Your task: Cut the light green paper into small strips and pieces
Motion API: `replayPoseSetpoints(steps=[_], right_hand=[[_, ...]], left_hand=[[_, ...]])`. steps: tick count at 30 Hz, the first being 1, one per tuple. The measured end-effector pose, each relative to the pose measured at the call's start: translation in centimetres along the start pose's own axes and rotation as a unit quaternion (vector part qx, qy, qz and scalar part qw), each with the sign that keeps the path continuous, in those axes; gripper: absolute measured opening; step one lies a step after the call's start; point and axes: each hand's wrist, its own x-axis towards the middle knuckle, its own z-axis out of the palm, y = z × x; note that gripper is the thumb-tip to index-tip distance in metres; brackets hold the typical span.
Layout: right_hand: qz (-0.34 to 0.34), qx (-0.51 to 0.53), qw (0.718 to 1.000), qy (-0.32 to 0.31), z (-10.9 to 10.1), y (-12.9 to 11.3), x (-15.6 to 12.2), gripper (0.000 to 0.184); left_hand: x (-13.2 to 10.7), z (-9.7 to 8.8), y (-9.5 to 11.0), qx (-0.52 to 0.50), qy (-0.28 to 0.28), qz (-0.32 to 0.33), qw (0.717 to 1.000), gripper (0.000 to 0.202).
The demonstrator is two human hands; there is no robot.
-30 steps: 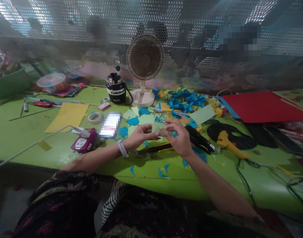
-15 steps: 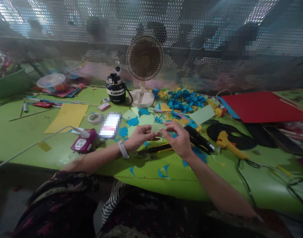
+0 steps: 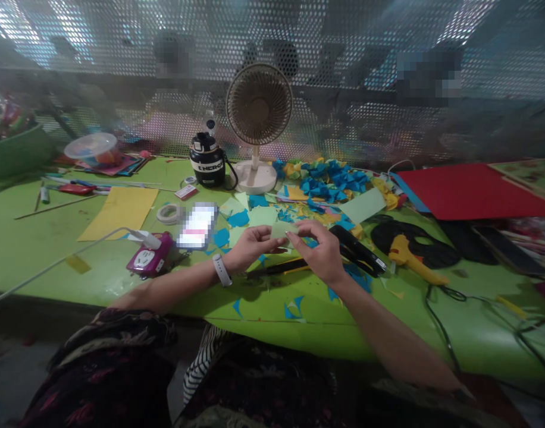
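Pinching a small pale green paper (image 3: 281,230) up over the green table (image 3: 44,249) — the left hand (image 3: 254,248) and right hand (image 3: 319,255) are almost closed, fingertips on it. It looks light and bendy — best held softly by its edges.

A paper-craft workshop, green worktable (image 3: 44,249), coloured paper scraps (image 3: 239,218), glue gun (image 3: 404,252)

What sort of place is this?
Probably a paper-craft workspace: cut blue paper scraps, a heap of folded blue and yellow paper shapes, and a yellow glue gun on a green table.
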Motion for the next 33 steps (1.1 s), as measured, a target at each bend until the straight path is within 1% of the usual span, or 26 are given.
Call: replayPoseSetpoints(steps=[3,5,7,9,11,14,16,22,28,33], right_hand=[[-0.004,0.007,1.000,-0.001,0.04,0.14,-0.06,0.016],[0.009,0.020,1.000,-0.004,0.09,0.20,-0.10,0.015],[0.042,0.048,0.998,-0.001,0.16,0.21,-0.11,0.019],[0.084,0.082,0.993,0.005,0.24,0.18,-0.07,0.032],[0.121,0.104,0.987,-0.001,0.30,0.14,0.01,0.039],[0.163,0.116,0.979,-0.038,0.32,0.07,0.11,0.037],[0.177,0.122,0.975,-0.055,0.29,-0.02,0.13,0.035],[0.174,0.132,0.975,-0.042,0.23,-0.51,0.24,0.037],[0.167,0.137,0.976,-0.041,0.33,-0.51,0.26,0.034],[0.161,0.134,0.977,-0.042,0.31,-0.48,0.22,0.034]], left_hand=[[0.02,0.06,0.05,-0.003,0.000,0.001,1.000,0.040],[0.05,0.08,0.06,-0.003,0.004,0.001,1.000,0.041],[0.07,0.11,0.08,0.001,0.013,0.001,1.000,0.042],[0.05,0.15,0.15,0.006,0.021,0.000,1.000,0.043],[0.00,0.20,0.25,0.012,0.023,-0.003,1.000,0.045],[-0.09,0.25,0.38,0.019,0.020,-0.009,1.000,0.049],[-0.13,0.27,0.42,0.023,0.020,-0.012,0.999,0.051],[-0.16,0.32,0.32,0.018,0.017,-0.010,1.000,0.048],[-0.18,0.29,0.22,0.010,0.015,-0.014,1.000,0.044],[-0.20,0.36,0.09,0.012,0.032,-0.015,0.999,0.041]])
